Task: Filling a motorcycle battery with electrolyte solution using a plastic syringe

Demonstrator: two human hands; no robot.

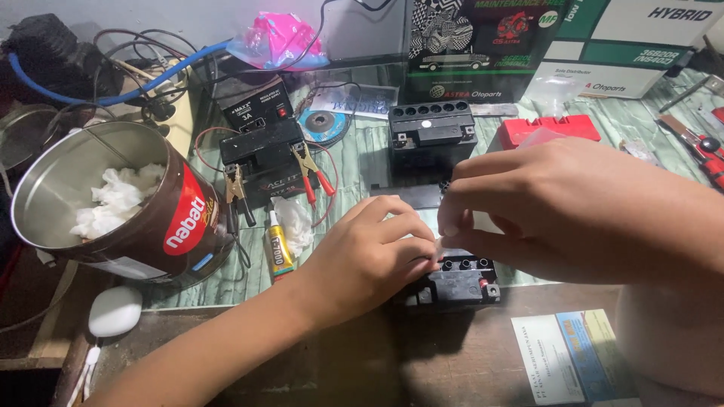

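Both hands, left hand (369, 260) and right hand (558, 207), are pinching film strip (464, 224) atop small battery (460, 283); tearing risk if yanked.

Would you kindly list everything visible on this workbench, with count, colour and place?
small black battery: one, black, front centre, under both hands
black battery with clamps: one, black, centre left, red-handled clips attached
open-topped black battery: one, black, centre back
round metal tin: one, red-brown and silver, left, white tissue inside
glue tube: one, yellow, beside the tin
red plastic strip: one, red, right back
blue cable: one, blue, back left
pink bag: one, pink, back
printed card: one, white and blue, front right
left hand: on the small battery
right hand: pinching something pale above it
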